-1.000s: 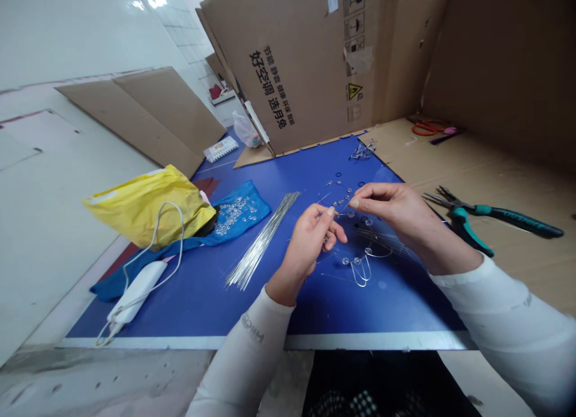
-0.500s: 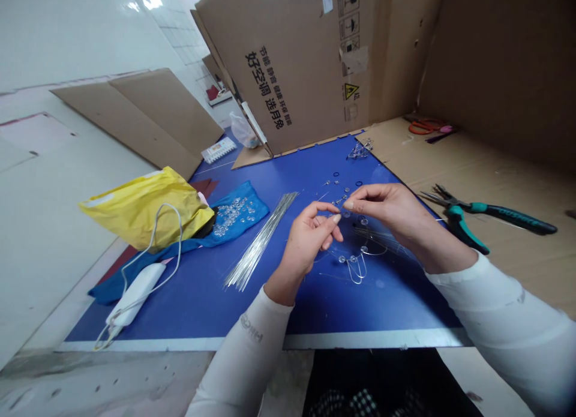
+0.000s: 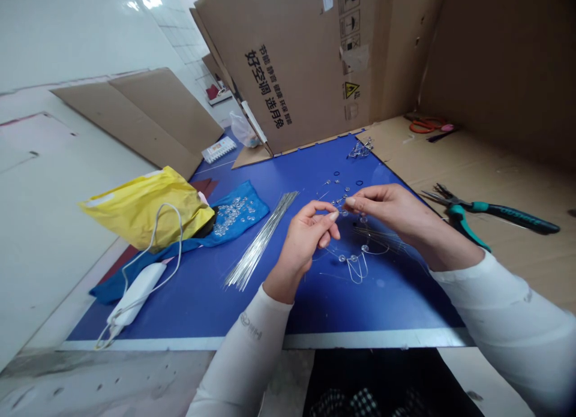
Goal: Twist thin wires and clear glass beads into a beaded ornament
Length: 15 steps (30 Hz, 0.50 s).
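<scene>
My left hand (image 3: 310, 232) is over the blue table, thumb and forefinger pinched on a thin wire that barely shows. Facing it, my right hand (image 3: 378, 204) pinches a thin wire too, its fingertips a short gap away. Clear round beads (image 3: 353, 258) strung on fine wire lie in a loose loop below and between the hands. Thin wire loops (image 3: 359, 273) hang off that strand toward the table's front. Some loose wires (image 3: 380, 237) lie under my right wrist. What exactly sits in the fingertips is too small to make out.
Left of my hands lies a bundle of straight wires (image 3: 263, 240). Farther left are clear beads on a blue cloth (image 3: 249, 210), a yellow bag (image 3: 148, 204) and a white corded device (image 3: 137, 294). Pliers (image 3: 477, 208) and orange scissors (image 3: 425, 125) lie right, before a cardboard wall (image 3: 306, 63).
My hands have drawn slightly apart, the left fingertips shifting a little left. Both keep their pinch. The rest looks the same.
</scene>
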{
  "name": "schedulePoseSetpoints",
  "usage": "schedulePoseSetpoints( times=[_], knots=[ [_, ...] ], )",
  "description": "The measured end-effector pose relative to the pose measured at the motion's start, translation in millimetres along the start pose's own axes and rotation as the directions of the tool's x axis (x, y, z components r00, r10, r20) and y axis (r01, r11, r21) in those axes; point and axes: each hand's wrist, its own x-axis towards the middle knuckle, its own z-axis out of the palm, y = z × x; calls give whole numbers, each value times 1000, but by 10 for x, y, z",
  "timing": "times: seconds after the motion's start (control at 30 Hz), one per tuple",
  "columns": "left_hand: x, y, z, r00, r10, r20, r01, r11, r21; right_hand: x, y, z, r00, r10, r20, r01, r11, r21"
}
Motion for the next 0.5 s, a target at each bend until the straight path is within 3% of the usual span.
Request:
schedulePoseSetpoints(
  times=[0.33, 0.5],
  knots=[
    [25, 5, -42, 995, 82, 49, -86, 994, 74, 1, -26, 6, 999, 21, 36, -22, 999, 28],
    [22, 12, -103, 979, 179, 102, -196, 962, 191, -6, -43, 3, 998, 38, 41, -40, 998, 40]
  ],
)
